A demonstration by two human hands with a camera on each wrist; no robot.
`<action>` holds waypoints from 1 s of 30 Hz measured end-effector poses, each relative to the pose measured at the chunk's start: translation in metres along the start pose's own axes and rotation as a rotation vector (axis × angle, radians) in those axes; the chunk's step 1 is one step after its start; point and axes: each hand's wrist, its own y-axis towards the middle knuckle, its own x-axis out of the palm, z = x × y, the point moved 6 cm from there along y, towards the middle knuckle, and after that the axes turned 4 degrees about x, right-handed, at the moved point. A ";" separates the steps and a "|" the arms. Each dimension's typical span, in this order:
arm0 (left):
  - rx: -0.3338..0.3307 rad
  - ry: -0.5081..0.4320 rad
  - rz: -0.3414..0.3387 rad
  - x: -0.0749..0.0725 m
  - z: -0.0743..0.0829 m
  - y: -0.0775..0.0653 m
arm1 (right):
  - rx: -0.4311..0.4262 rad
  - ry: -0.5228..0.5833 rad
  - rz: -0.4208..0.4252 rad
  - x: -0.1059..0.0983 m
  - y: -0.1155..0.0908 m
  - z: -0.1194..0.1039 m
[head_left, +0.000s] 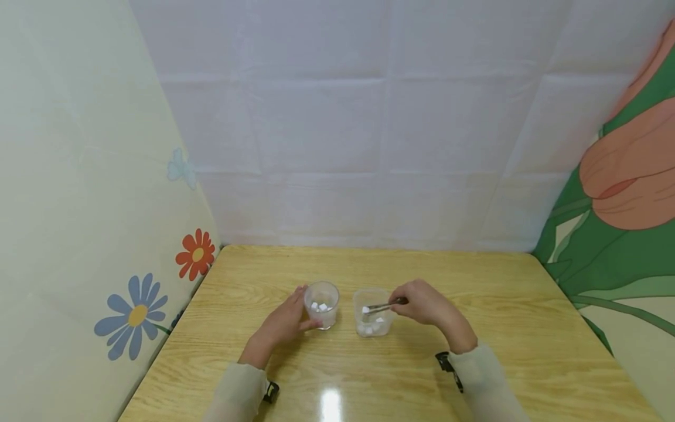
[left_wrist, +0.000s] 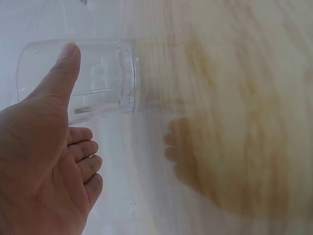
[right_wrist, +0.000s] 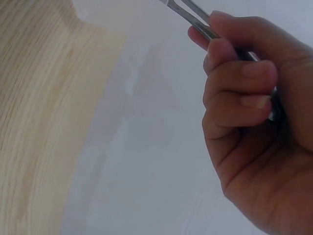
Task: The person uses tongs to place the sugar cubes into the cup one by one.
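My left hand (head_left: 285, 319) holds a clear glass (head_left: 321, 305) from its left side, thumb across the front. In the left wrist view the thumb (left_wrist: 61, 73) lies along the glass wall. White cubes (head_left: 323, 307) sit inside the glass. My right hand (head_left: 422, 302) grips metal tweezers (head_left: 382, 306) over a clear plastic box (head_left: 387, 322) just right of the glass. One white cube (head_left: 365, 309) is at the tweezer tips. Several more cubes lie low in the box. The right wrist view shows curled fingers around the tweezers (right_wrist: 195, 22), their tips cut off by the frame edge.
A wood-grain table (head_left: 253, 269) carries both containers near its middle. Behind it hangs a white creased cloth (head_left: 337, 129). Flower-printed panels (head_left: 137, 316) stand on the left and right sides. Dark wrist bands (head_left: 448, 366) show at both sleeves.
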 end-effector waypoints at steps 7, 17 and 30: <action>-0.001 -0.006 0.005 -0.002 0.001 0.000 | 0.023 0.011 0.014 -0.004 -0.001 0.000; -0.004 -0.004 -0.003 -0.001 0.002 -0.001 | 0.005 0.033 0.042 -0.011 -0.005 0.000; -0.002 -0.008 0.009 -0.002 0.003 -0.001 | 0.002 0.071 0.069 -0.019 -0.004 -0.005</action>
